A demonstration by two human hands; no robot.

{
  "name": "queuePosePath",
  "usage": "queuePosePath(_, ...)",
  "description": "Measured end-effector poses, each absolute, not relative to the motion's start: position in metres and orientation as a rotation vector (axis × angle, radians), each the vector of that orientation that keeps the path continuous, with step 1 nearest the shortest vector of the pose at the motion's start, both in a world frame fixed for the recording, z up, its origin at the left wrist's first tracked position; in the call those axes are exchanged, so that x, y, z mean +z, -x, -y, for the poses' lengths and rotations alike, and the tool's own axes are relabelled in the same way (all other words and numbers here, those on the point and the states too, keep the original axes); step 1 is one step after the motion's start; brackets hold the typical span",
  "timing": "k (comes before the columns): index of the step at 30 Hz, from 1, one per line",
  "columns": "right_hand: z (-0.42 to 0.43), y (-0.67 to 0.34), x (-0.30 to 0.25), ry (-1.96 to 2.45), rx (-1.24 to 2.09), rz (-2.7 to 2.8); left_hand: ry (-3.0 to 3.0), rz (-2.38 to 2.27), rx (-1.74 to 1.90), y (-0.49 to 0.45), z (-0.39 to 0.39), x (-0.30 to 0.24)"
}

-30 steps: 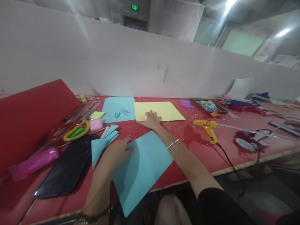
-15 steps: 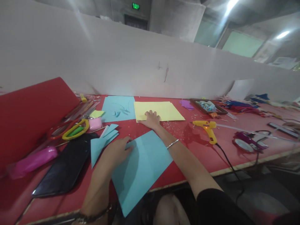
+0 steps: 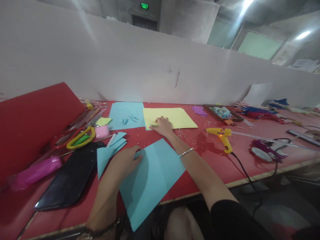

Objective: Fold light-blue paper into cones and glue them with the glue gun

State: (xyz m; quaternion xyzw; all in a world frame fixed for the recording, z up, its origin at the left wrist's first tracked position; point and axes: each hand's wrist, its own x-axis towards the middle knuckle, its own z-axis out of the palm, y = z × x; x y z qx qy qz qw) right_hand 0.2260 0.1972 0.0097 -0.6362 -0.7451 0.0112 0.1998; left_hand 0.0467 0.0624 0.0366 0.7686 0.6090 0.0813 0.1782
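Running across the whole view, a white partition (image 3: 125, 66) backs the red desk (image 3: 200, 156), and a red board (image 3: 32, 116) leans at the left end. The largest loose thing is a blue sheet (image 3: 155, 173) lying at a slant, its near corner hanging over the desk's front edge. Beyond it, flat against the foot of the partition, lies the yellow sheet (image 3: 175, 117), with a second blue sheet (image 3: 126, 115) just beside it on the left. A black tablet (image 3: 70, 176) lies left of the slanted sheet.

The left hand (image 3: 125, 161) rests palm down on the slanted blue sheet's left edge, fingers loosely spread, pinning it and gripping nothing. It has not moved over the last second.

The right hand (image 3: 163, 126) is what has changed. It lay flat on the near left corner of the yellow sheet a second ago. Its fingers are now curled in and narrow, and that corner looks slightly raised between them. The rest of the sheet stays flat where it was. By the look of it, the hand now grips the sheet rather than merely pressing on it.

A yellow glue gun (image 3: 221, 135) stands to the right, well apart from both hands. Folded blue pieces (image 3: 110, 150) and yellow-handled scissors (image 3: 80, 138) lie to the left.
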Motion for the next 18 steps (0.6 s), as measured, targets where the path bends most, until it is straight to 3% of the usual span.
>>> queuePosePath(18,-0.213,-0.252,0.010,1.563,0.020,2.253,-2.170,-1.725,0.210,-0.047,-0.061,0.038)
